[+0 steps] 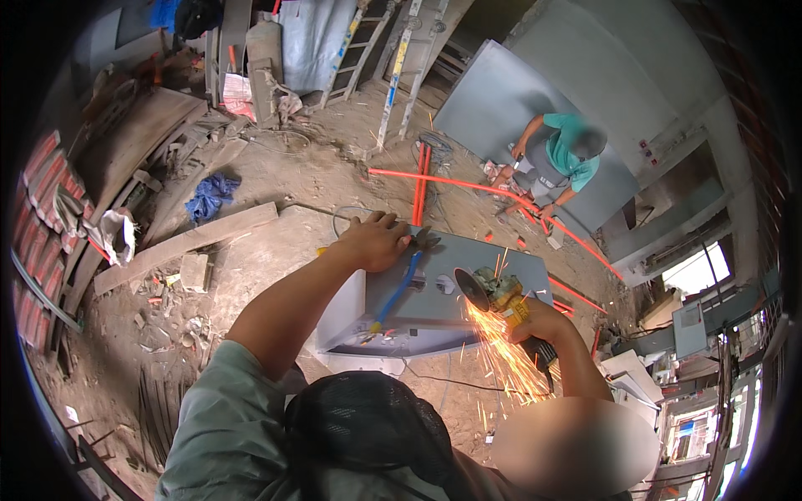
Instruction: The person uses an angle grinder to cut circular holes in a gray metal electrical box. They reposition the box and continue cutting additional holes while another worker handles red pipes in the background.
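My right hand (539, 323) is wrapped around a yellow angle grinder (514, 311). Its dark disc (473, 290) is at the right part of a grey metal box (501, 259), and bright sparks (505, 355) stream down toward me. Flat on the box's far left part, my left hand (373, 240) presses with its fingers spread. Beside those fingers lies a blue-handled hand tool (401, 290) with dark jaws, slanting across the box top; its kind is unclear. Round cut-outs (447, 285) show in the box's face. A black mesh cap (368, 430) covers part of the lower view.
Beyond the box, a co-worker in a teal shirt (572, 150) crouches near orange pipes (501, 194). A wooden plank (188, 248), a blue cloth (211, 197) and rubble lie left. Ladders (399, 75) stand at the back. A cable (451, 382) runs below the box.
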A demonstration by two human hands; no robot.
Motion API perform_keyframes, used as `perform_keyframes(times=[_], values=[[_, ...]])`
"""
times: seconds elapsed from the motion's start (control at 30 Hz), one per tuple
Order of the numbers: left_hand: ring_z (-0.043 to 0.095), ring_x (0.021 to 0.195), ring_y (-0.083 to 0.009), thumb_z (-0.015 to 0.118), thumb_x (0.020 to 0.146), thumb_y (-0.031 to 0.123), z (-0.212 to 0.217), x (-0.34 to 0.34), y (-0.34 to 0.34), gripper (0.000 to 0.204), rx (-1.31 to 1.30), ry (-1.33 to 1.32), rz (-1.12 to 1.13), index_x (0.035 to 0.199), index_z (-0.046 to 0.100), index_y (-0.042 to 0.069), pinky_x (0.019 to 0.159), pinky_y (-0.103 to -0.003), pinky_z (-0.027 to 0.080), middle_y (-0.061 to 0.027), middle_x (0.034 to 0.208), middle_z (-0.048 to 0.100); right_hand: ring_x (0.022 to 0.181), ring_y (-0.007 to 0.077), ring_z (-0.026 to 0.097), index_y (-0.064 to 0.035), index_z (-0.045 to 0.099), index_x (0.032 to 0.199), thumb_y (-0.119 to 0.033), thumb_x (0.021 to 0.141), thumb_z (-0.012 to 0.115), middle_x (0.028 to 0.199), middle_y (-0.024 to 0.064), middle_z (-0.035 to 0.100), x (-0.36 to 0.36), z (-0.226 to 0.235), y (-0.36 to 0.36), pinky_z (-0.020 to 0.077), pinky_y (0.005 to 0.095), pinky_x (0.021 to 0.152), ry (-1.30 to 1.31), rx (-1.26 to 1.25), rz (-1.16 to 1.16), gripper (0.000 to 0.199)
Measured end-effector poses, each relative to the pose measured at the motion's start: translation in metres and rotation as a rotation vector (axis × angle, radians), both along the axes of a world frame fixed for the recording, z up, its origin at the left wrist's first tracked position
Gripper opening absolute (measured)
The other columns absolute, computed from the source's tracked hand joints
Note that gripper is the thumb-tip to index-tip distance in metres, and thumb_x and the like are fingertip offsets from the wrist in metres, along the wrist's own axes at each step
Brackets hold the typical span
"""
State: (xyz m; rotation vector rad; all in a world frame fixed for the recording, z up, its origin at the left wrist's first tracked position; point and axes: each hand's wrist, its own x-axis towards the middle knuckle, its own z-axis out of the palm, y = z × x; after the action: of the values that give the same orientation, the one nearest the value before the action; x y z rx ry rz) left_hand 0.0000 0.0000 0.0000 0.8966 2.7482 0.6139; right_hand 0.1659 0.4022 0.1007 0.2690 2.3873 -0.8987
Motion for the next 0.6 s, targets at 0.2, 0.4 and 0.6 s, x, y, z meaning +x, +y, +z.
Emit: perform_keyframes(times=[0.2, 0.4, 0.6], values=[[0.027, 0.167, -0.0419, 0.035, 0.117, 0.052, 0.016, 0.010, 0.000, 0.063, -0.080, -0.001, -0.003, 0.170, 0.041, 0.017, 0.127, -0.077, 0.027, -0.0197, 0.178, 0.035, 0.085, 0.0190, 0.073, -0.0034, 0.070, 0.124, 0.000, 0.065, 0.088, 0.098, 0.0070, 0.074, 0.041, 0.014, -0.011, 0.0624, 0.0351, 0.078, 0.053, -0.234, -0.147, 0.062], [0.037, 0.163, -0.0426, 0.041, 0.116, 0.052, 0.033, 0.017, 0.003, 0.064, -0.103, 0.186, 0.169, 0.165, 0.049, 0.011, 0.127, -0.070, 0.034, -0.0226, 0.173, 0.042, 0.080, 0.0258, 0.078, -0.0014, 0.064, 0.127, 0.005, 0.070, 0.083, 0.098, 0.0115, 0.075, 0.112, -0.038, -0.011, 0.0662, 0.0409, 0.073, 0.258, -0.757, -0.525, 0.061], [0.062, 0.141, -0.0400, 0.057, 0.111, 0.056, 0.066, 0.144, 0.074, 0.056, 0.189, -0.346, -0.540, 0.146, 0.071, 0.015, 0.119, -0.049, 0.048, -0.0217, 0.158, 0.061, 0.079, 0.0302, 0.078, -0.0004, 0.061, 0.132, 0.004, 0.075, 0.080, 0.099, 0.0139, 0.073, 0.165, -0.041, -0.057, 0.0658, 0.0465, 0.073, 0.504, -1.067, -0.715, 0.059]])
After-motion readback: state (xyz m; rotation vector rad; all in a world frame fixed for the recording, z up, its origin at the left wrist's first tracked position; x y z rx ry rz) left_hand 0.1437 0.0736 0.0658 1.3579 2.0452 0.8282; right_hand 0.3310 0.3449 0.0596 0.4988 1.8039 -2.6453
